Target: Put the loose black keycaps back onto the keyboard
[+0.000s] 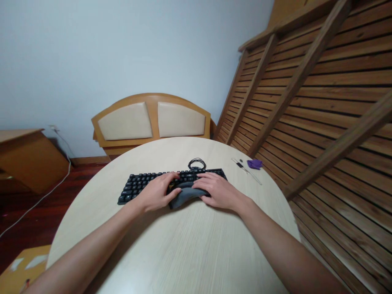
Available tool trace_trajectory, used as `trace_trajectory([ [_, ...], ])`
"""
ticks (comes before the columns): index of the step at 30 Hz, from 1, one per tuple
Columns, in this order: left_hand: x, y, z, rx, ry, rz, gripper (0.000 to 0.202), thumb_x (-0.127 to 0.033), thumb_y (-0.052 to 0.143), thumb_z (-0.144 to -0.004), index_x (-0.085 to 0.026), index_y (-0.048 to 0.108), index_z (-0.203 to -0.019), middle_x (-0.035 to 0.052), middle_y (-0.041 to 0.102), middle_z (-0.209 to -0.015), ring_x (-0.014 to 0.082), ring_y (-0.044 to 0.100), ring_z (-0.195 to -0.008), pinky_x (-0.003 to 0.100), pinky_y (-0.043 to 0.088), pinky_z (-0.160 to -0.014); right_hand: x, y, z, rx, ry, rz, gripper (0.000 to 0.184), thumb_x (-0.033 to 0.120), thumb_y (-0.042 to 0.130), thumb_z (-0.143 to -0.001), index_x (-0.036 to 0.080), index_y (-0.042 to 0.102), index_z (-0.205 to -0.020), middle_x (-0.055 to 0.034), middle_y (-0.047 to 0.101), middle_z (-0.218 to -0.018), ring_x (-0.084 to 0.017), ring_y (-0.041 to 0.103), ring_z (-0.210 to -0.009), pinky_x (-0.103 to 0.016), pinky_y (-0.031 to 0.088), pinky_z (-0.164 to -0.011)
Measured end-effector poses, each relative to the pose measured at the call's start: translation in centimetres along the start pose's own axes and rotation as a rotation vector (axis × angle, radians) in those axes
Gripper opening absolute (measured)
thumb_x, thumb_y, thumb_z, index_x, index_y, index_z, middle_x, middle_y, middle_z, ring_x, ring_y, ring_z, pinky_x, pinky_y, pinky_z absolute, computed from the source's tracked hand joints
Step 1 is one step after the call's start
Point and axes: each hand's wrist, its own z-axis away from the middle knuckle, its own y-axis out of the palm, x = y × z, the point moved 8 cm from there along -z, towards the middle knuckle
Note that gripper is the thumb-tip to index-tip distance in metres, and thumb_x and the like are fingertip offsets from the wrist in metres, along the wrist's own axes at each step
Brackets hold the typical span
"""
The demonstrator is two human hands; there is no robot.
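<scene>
A black keyboard lies on the round pale table, angled slightly, its right part mostly behind my hands. Over its front edge rests a dark grey, curved, soft-looking piece, whose exact kind I cannot make out. At its left end is my left hand, thumb on the near side and fingers beyond, closed on it. My right hand grips the other end, fingers laid over the top and thumb low in front. Some keys show between the hands. A coiled black cable sits just behind the keyboard.
On the table at the right lie a purple cloth and a thin pale strip with a black piece. A slatted wooden panel leans along the right side. A headboard stands behind; a cardboard box is lower left.
</scene>
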Motion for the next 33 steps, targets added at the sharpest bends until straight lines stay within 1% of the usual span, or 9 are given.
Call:
trace_trajectory([
  [3,3.5,-0.4,0.3,-0.073,-0.104,-0.084,0.045,-0.046,0.036,-0.103,-0.016,0.056,-0.130,0.0142,0.055,-0.147,0.0287,0.054,-0.134,0.046,0.040,-0.115,1.9,0.8,-0.7,0.001,0.008,0.087,0.048,0.033,0.073,-0.085,0.018,0.061,-0.129,-0.0139,0.054,-0.149,-0.030,0.038,-0.145,-0.052,0.023,-0.121],
  [5,5.5,0.1,0.3,-0.068,-0.132,-0.139,0.049,-0.046,0.033,-0.104,-0.014,0.056,-0.132,0.0147,0.052,-0.150,0.0285,0.048,-0.139,0.046,0.035,-0.119,3.3,1.9,-1.3,0.026,-0.019,0.127,0.058,0.039,0.072,-0.088,0.023,0.054,-0.141,-0.0127,0.042,-0.159,-0.031,0.032,-0.148,-0.054,0.021,-0.121],
  [7,6.9,0.7,0.4,-0.061,-0.153,-0.151,0.050,-0.044,0.032,-0.104,-0.013,0.056,-0.134,0.0149,0.051,-0.152,0.0288,0.045,-0.142,0.047,0.033,-0.120,4.1,3.2,-1.9,0.073,-0.030,0.162,0.060,0.037,0.070,-0.091,0.029,0.049,-0.146,-0.0104,0.039,-0.161,-0.033,0.036,-0.145,-0.055,0.029,-0.117],
  [10,8.1,1.6,0.5,-0.047,-0.182,-0.151,0.051,-0.040,0.028,-0.104,-0.012,0.057,-0.136,0.0150,0.054,-0.149,0.0293,0.046,-0.141,0.048,0.034,-0.119,3.9,3.9,-2.8,0.111,0.012,0.159,0.051,0.029,0.066,-0.094,0.029,0.053,-0.143,-0.0094,0.051,-0.152,-0.030,0.053,-0.129,-0.048,0.044,-0.104],
  [13,8.5,2.1,0.6,-0.037,-0.208,-0.155,0.051,-0.036,0.024,-0.105,-0.013,0.058,-0.136,0.0135,0.059,-0.144,0.0284,0.049,-0.139,0.048,0.035,-0.118,2.6,2.7,-4.1,0.013,0.128,0.095,0.042,0.024,0.060,-0.097,0.025,0.057,-0.138,-0.0079,0.061,-0.140,-0.024,0.059,-0.119,-0.041,0.047,-0.102],
  [17,8.6,2.2,0.6,-0.032,-0.226,-0.173,0.051,-0.035,0.023,-0.106,-0.012,0.056,-0.138,0.0136,0.059,-0.144,0.0286,0.049,-0.139,0.048,0.033,-0.119,0.5,1.4,-6.2,-0.103,0.339,0.129,0.044,0.027,0.055,-0.099,0.023,0.053,-0.143,-0.0103,0.052,-0.150,-0.025,0.054,-0.126,-0.040,0.044,-0.106],
  [20,8.4,2.3,0.6,-0.023,-0.221,-0.193,0.050,-0.035,0.026,-0.106,-0.011,0.054,-0.140,0.0140,0.057,-0.146,0.0292,0.048,-0.140,0.048,0.032,-0.119,-0.3,2.6,-7.8,-0.004,0.423,0.212,0.053,0.037,0.052,-0.101,0.026,0.043,-0.153,-0.0107,0.040,-0.160,-0.031,0.050,-0.130,-0.045,0.046,-0.103],
  [24,8.1,2.2,0.6,-0.018,-0.211,-0.220,0.049,-0.031,0.030,-0.104,-0.010,0.053,-0.141,0.0156,0.055,-0.147,0.0302,0.048,-0.139,0.049,0.032,-0.119,0.1,4.2,-8.6,0.117,0.407,0.254,0.053,0.047,0.043,-0.103,0.027,0.044,-0.152,-0.0097,0.050,-0.152,-0.032,0.052,-0.127,-0.046,0.047,-0.102],
  [33,7.6,1.9,0.4,-0.025,-0.188,-0.250,0.045,-0.021,0.035,-0.098,-0.009,0.057,-0.135,0.0168,0.059,-0.142,0.0293,0.053,-0.133,0.047,0.035,-0.117,3.5,3.6,-5.3,0.180,0.478,0.312,0.041,0.033,0.054,-0.100,0.024,0.058,-0.140,-0.0125,0.062,-0.134,-0.029,0.061,-0.110,-0.037,0.054,-0.086],
])
